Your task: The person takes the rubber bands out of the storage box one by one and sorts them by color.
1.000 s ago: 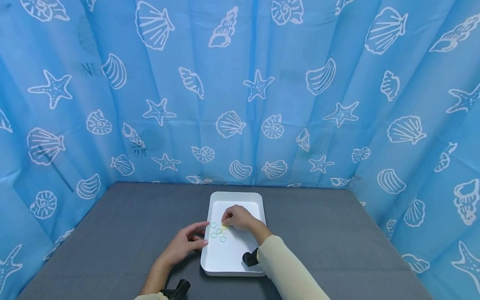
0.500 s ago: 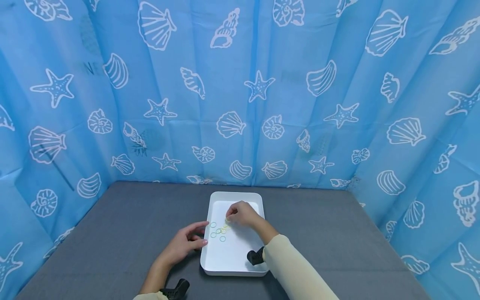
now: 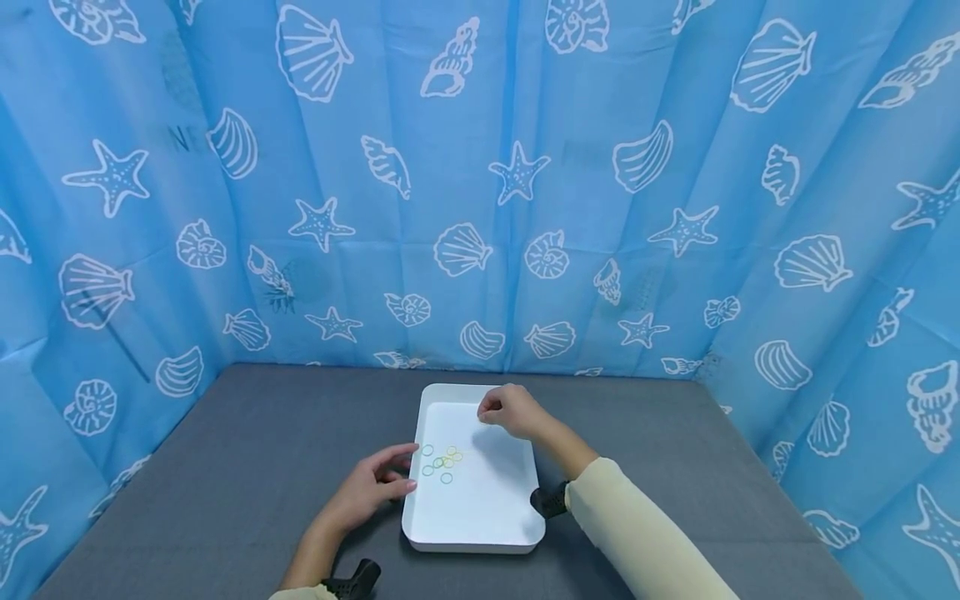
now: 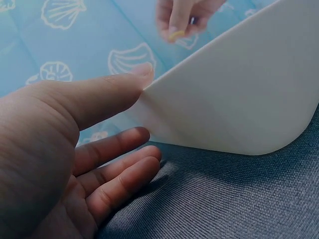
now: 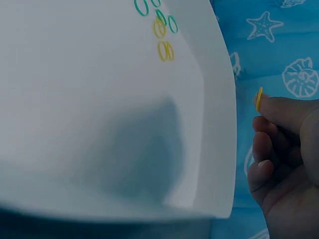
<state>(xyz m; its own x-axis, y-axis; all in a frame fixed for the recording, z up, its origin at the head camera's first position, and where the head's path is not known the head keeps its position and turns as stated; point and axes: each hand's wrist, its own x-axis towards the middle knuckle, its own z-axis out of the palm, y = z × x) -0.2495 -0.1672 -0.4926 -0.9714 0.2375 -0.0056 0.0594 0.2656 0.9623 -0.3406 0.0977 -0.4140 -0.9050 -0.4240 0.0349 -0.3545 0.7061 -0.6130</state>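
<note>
My right hand (image 3: 517, 412) is raised over the back right of a white tray (image 3: 472, 525), pinching a small yellow rubber band (image 5: 258, 99) between thumb and index finger. Its other fingers curl in toward the palm. Several thin green rubber bands (image 5: 170, 24) and yellow rubber bands (image 5: 166, 51) lie on the tray floor toward the left side, some overlapping. My left hand (image 3: 363, 487) rests at the tray's left edge. In the left wrist view its thumb touches the rim, and the other fingers are loosely extended beside the outer wall.
A grey cloth-covered table (image 3: 637, 467) carries the tray. Behind and on both sides hangs a blue curtain (image 3: 480, 208) with white shell and starfish prints. Black wrist devices, such as the left one (image 3: 352, 581), sit on both wrists.
My right hand has pulled away from the bands on the tray, up and to the right, with one yellow rubber band pinched. My left hand has stayed at the left edge.
</note>
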